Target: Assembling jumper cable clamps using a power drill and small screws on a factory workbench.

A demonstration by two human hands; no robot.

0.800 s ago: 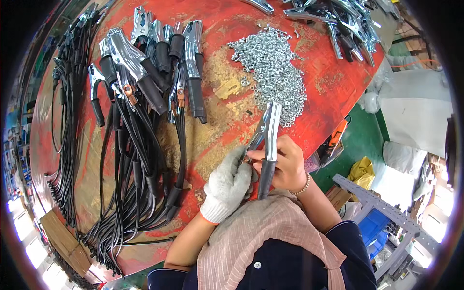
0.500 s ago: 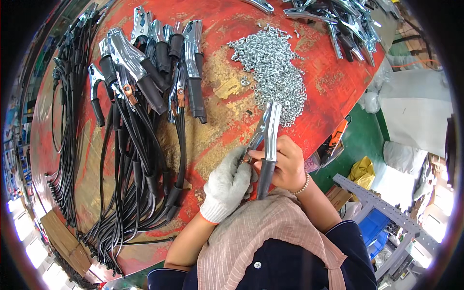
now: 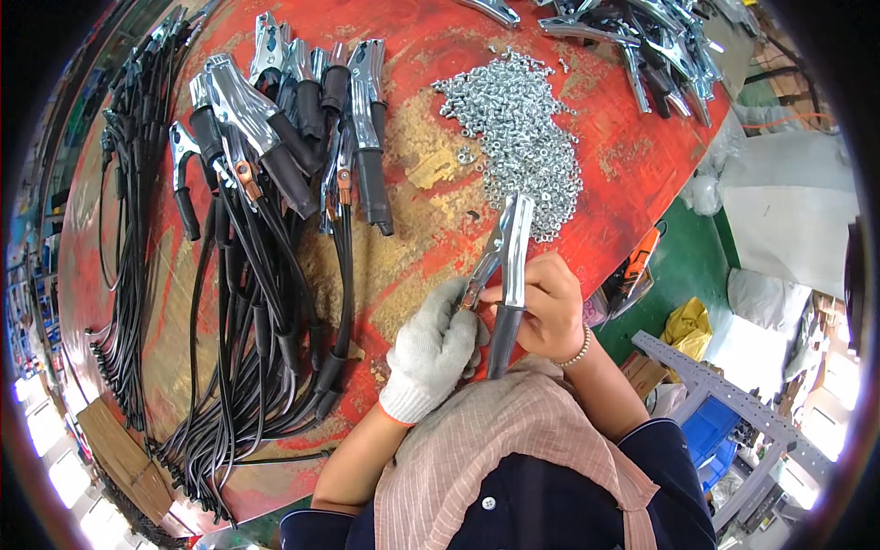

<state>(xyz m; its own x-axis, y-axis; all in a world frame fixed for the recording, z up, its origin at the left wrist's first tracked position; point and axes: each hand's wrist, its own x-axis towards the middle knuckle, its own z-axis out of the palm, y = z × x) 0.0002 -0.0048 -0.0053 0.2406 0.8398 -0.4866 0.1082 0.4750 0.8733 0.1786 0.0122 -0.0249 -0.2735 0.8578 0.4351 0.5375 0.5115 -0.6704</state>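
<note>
The person's L hand (image 3: 426, 348), in a white knit glove w/ an orange cuff edge, was closed round the L handle of a shiny metal clamp (image 3: 518, 247), nr a small copper piece (image 3: 470, 299). The R hand (image 3: 550, 312), bare w/ a bead bracelet (image 3: 579, 349), had its fingers bent behind the R handle, one fingertip in the gap b/w handles; can't tell if it pinched anything, as the handle hid part. The clamp was up in front of the chest, nose to 12 o'clock, w/ a black sleeve (image 3: 504, 341) on the R handle pointing approx 6. Taking the clamp as centre: loose nuts & bolts (image 3: 522, 137) lay at 12 on the red table (image 3: 623, 160), more clamps (image 3: 651, 46) at 1, corded clamps (image 3: 240, 101) at 10, black cables (image 3: 261, 367) at 8, a tan cloth (image 3: 467, 422) at 6.
</note>
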